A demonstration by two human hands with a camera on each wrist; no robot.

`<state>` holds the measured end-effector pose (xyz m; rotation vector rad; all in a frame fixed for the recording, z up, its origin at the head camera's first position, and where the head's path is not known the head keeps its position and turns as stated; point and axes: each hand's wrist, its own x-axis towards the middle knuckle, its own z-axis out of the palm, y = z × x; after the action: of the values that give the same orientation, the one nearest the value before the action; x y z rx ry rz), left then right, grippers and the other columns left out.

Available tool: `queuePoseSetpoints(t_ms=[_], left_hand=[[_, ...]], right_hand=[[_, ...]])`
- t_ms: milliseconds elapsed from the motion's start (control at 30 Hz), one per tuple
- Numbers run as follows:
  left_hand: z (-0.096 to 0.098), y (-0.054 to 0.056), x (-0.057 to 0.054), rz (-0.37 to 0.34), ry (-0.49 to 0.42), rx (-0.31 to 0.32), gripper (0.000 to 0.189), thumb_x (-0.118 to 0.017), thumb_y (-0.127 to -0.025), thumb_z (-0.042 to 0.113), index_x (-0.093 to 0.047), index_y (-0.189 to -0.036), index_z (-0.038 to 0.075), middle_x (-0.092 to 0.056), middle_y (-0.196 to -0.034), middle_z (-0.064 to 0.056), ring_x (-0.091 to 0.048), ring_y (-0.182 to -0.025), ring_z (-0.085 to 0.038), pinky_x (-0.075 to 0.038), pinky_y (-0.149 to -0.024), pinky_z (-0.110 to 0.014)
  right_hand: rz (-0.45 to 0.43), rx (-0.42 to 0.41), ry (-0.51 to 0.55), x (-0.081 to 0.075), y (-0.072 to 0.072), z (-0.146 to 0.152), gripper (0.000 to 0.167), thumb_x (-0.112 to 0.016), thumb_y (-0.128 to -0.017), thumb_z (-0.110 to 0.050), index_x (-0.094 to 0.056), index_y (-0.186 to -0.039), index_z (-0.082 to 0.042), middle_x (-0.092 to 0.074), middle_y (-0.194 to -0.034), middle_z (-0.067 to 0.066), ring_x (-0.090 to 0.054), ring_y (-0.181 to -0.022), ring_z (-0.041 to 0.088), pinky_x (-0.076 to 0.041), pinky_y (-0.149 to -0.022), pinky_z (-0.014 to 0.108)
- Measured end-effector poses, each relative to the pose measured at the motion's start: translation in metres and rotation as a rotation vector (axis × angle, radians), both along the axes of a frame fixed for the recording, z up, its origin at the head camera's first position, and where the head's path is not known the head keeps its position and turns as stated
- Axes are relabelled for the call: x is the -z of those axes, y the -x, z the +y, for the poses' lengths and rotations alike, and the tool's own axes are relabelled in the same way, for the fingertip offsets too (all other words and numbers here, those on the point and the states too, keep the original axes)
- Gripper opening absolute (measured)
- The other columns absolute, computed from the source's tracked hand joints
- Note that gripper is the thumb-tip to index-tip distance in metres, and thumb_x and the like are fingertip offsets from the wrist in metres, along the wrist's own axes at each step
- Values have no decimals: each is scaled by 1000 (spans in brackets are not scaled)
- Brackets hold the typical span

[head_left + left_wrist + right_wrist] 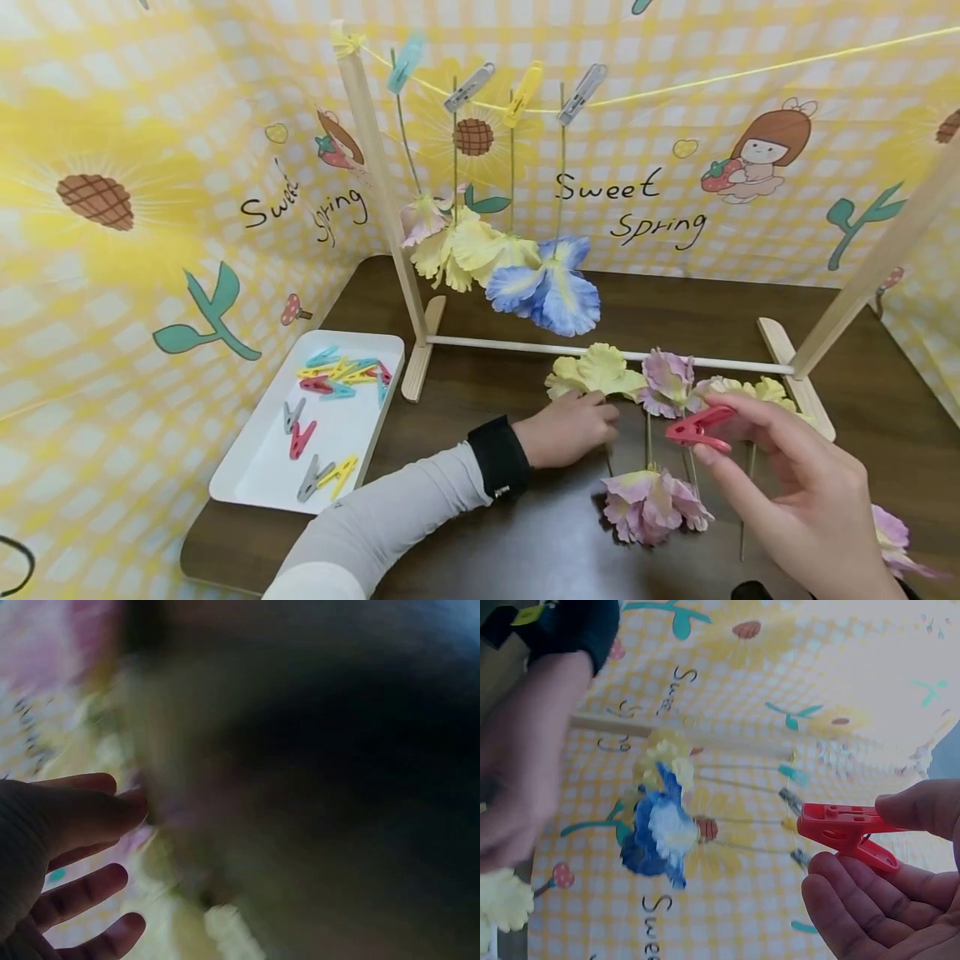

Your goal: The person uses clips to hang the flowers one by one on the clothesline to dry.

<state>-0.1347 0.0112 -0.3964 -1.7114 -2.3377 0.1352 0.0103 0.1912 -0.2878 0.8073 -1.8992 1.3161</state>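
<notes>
In the head view my right hand (798, 479) holds a red clothespin (699, 428) by its spread handles, between thumb and fingers. The right wrist view shows that clothespin (847, 829) close up. My left hand (573, 427) is at the stem side of a yellow flower (600, 371) lying on the table. Thumb and forefinger of the left hand (67, 847) come together in the left wrist view; blur hides whether they grip a stem. Pink flowers (667, 381) (651, 504) and another yellow flower (765, 390) lie around the hands.
A wooden frame (378, 175) carries a yellow cord (690, 83). Clothespins (588, 93) hang several flowers from it by their stems, a blue flower (551, 287) rightmost. At the left, a white tray (251, 471) holds more clothespins. A white rod (510, 344) spans the frame's base.
</notes>
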Motion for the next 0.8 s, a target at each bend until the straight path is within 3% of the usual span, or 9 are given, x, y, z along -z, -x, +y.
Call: queuePoseSetpoints(t_ms=[100,233,300,433,567,600,667,733,800], left_hand=[[2,1,14,45,102,-11,20,-61,-97,18,-75,-101,32,-63,-105,10,-53,-96,-13,-44,-70,-27],[2,4,22,80,133,-9,21,-60,-97,18,-75,-96,32,-65,-101,12,-55,-91,-12,-42,-67,-27],[1,6,23,90,131,3,20,-61,-96,16,-75,-95,31,-65,-100,12,-56,-90,-12,-43,-67,-26],[-12,13,16,102,122,-6,19,-63,-93,12,-74,-90,27,-66,-97,11,-57,-90,-12,-44,-72,-26],[-39,14,-3,47,62,-26,19,-65,-88,5,-73,-89,22,-65,-94,8,-57,-90,-13,-45,-80,-28],[-45,12,-10,15,16,-20,19,-66,-87,3,-73,-89,20,-66,-93,8,-58,-89,-13,-45,-81,-27],[-58,5,-26,-121,-127,8,17,-67,-87,2,-73,-91,17,-67,-92,7,-58,-88,-12,-45,-84,-25],[-68,-5,-42,-336,-314,51,14,-67,-88,1,-72,-93,12,-69,-93,4,-60,-89,-10,-46,-83,-22],[-76,-17,-56,-617,-494,93,9,-66,-92,3,-72,-97,8,-69,-95,3,-62,-90,-8,-47,-81,-21]], right_hand=[[0,75,-24,2,-2,4,45,-76,-85,-9,-57,-111,23,-67,-102,17,-63,-89,12,-48,-83,16],[-30,155,-44,3,-5,9,44,-76,-86,-10,-59,-112,20,-68,-103,14,-63,-89,10,-48,-83,15],[-41,156,-40,4,-5,10,44,-76,-85,-8,-58,-113,21,-67,-105,15,-63,-89,11,-48,-83,16],[-36,158,-38,5,-3,11,44,-76,-85,-9,-58,-113,21,-67,-105,15,-63,-89,11,-48,-83,16],[-37,182,-25,5,-4,15,42,-76,-84,-6,-59,-111,21,-68,-101,14,-63,-89,10,-48,-84,16],[-42,200,-26,5,-5,17,42,-76,-84,-6,-59,-111,21,-69,-100,12,-63,-88,10,-47,-84,15],[-52,208,-8,5,-6,20,41,-76,-84,-2,-58,-111,22,-69,-98,11,-64,-88,10,-48,-83,15],[-52,200,19,5,-7,24,41,-76,-84,-2,-57,-110,24,-69,-99,11,-64,-87,10,-48,-82,15],[-38,118,99,4,-5,27,43,-75,-83,1,-54,-110,27,-68,-102,15,-64,-87,13,-48,-82,15]])
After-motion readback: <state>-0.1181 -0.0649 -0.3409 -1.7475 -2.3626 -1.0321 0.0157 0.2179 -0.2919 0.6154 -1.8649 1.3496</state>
